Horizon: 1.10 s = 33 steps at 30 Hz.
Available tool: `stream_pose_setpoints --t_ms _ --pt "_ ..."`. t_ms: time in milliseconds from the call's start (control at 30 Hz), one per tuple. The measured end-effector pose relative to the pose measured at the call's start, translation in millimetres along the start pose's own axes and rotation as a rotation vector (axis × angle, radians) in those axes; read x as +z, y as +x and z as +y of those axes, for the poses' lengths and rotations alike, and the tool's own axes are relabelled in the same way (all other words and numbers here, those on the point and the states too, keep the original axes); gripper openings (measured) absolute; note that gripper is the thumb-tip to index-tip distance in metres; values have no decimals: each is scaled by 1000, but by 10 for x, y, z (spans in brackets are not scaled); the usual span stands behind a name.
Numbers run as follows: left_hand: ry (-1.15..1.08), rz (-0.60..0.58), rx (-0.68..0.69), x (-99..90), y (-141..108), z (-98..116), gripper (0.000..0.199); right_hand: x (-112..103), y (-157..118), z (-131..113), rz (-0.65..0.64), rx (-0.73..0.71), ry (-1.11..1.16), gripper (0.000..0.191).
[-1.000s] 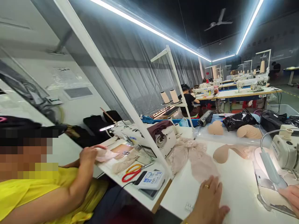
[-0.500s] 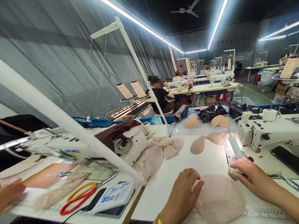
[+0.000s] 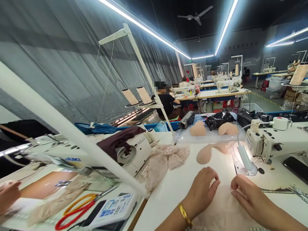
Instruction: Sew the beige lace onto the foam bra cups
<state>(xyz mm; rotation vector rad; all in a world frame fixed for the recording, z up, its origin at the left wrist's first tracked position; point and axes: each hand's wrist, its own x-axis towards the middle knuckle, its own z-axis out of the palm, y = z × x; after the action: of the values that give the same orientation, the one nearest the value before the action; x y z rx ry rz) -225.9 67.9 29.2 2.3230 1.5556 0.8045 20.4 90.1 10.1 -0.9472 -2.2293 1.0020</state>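
Observation:
A sheer pale-beige fabric piece (image 3: 222,208) hangs between my two hands over the white table, its lower part spread toward me. My left hand (image 3: 204,187), with a ring and a gold bracelet, has its thumb and fingers closed at the fabric's upper left edge. Opposite it, my right hand (image 3: 247,195) pinches the upper right edge, just in front of the lit needle area of the sewing machine (image 3: 269,139). The fingertips partly hide the grip. Beyond my left hand lies a beige bra cup (image 3: 204,154).
Lace fabric (image 3: 166,157) is heaped at centre left. On the neighbouring table are red-and-yellow-handled scissors (image 3: 77,208) and a co-worker's hand (image 3: 9,195). A phone (image 3: 296,168) and metal tweezers (image 3: 298,192) lie right. A plastic tray (image 3: 183,138) holds cups and a black bag.
My right hand has moved left and down from the machine's needle area to the fabric. My left hand has shifted right and closed at its edge. The fabric's upper edge is now drawn between them.

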Motion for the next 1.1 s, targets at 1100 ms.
stream_pose_setpoints --t_ms 1100 --pt "-611 -323 -336 -183 301 282 23 1 141 351 64 234 756 60"
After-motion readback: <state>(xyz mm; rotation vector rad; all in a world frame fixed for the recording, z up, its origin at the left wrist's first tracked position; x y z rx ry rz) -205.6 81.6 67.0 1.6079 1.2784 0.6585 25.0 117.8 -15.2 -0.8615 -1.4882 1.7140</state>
